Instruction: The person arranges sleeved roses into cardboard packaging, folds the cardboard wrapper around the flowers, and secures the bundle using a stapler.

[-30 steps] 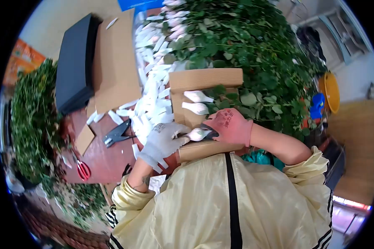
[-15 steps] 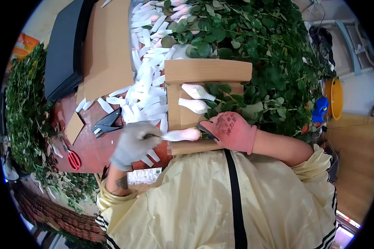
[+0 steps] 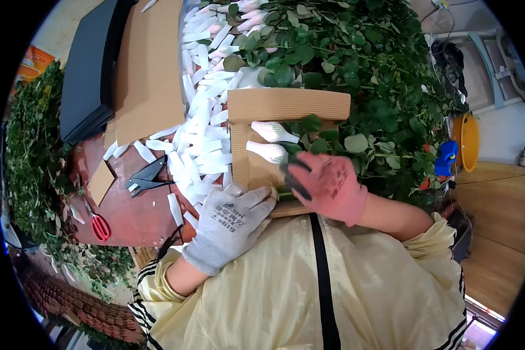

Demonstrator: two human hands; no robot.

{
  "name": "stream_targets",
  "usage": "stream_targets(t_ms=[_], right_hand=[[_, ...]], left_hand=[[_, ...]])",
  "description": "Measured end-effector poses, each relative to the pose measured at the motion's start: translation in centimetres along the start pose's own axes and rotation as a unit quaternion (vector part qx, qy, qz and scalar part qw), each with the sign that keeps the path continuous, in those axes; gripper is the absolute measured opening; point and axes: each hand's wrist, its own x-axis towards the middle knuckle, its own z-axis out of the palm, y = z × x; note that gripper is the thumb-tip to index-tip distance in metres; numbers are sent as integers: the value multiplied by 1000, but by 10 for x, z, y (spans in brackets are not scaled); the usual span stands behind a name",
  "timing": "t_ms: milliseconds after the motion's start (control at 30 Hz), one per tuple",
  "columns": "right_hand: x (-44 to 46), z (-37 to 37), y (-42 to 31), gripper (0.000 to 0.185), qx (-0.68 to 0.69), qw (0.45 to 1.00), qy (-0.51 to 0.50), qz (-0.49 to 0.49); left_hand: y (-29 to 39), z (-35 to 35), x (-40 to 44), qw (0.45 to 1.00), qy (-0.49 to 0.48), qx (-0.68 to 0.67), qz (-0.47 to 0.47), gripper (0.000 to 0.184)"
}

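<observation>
My left hand [image 3: 233, 219], in a grey-white glove, is closed over a rose at the near side of the cardboard tray [image 3: 239, 146]. The bud is mostly hidden under the fingers; a bit of green stem [image 3: 284, 192] shows beyond them. My right hand [image 3: 329, 186], in a pink glove with dark fingertips, is just right of that stem, its fingers stretched out and apart with nothing visible in them. Two rose buds in white mesh sleeves, an upper one [image 3: 274, 132] and a lower one [image 3: 267, 152], lie side by side in the tray, leafy stems pointing right.
Loose white mesh sleeves [image 3: 201, 134] are heaped left of the tray. A black stapler [image 3: 147, 177], red-handled scissors [image 3: 100, 226] and a small cardboard piece [image 3: 101, 182] lie on the reddish table [image 3: 131, 216]. Leafy rose stems [image 3: 385, 87] are piled at the back right.
My left hand has moved right, from the sleeve's narrow end onto the bud, and now covers it. My right hand has come off the stem and its fingers have spread.
</observation>
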Motion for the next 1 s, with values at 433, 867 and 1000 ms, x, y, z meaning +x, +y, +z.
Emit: stream_targets(t_ms=[433, 867, 1000], right_hand=[[-5, 37, 0, 41, -55, 991, 109, -56], [-6, 38, -2, 35, -56, 996, 52, -43], [-6, 41, -1, 46, 2, 1000, 4, -7]], left_hand=[[-3, 11, -6, 999, 33, 18, 17, 26], [-49, 12, 7, 994, 86, -37, -53, 18], [-52, 7, 6, 986, 94, -134, -41, 16]])
